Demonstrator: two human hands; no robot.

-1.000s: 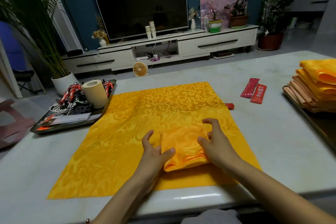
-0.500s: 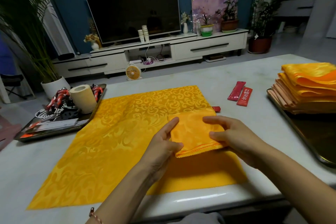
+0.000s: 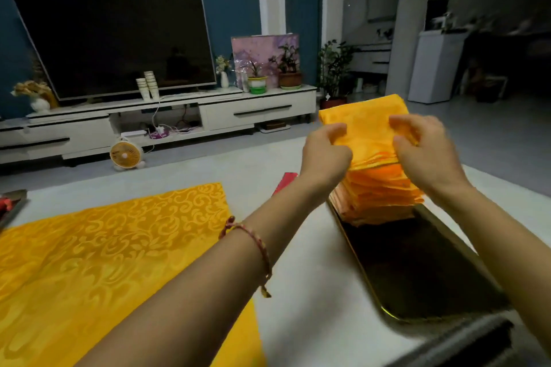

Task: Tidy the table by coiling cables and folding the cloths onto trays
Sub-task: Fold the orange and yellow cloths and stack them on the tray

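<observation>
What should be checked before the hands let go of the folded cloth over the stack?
1. Left hand and right hand both grip the folded cloth: ok.
2. Folded cloth is over the stack: ok.
3. Folded cloth rests on the stack: cannot tell.
4. Stack sits on the tray: ok.
5. Large cloth on the table is folded: not ok, it lies flat.

Yellow swirl-patterned cloth [image 3: 119, 247], orange stack [image 3: 378, 194]
</observation>
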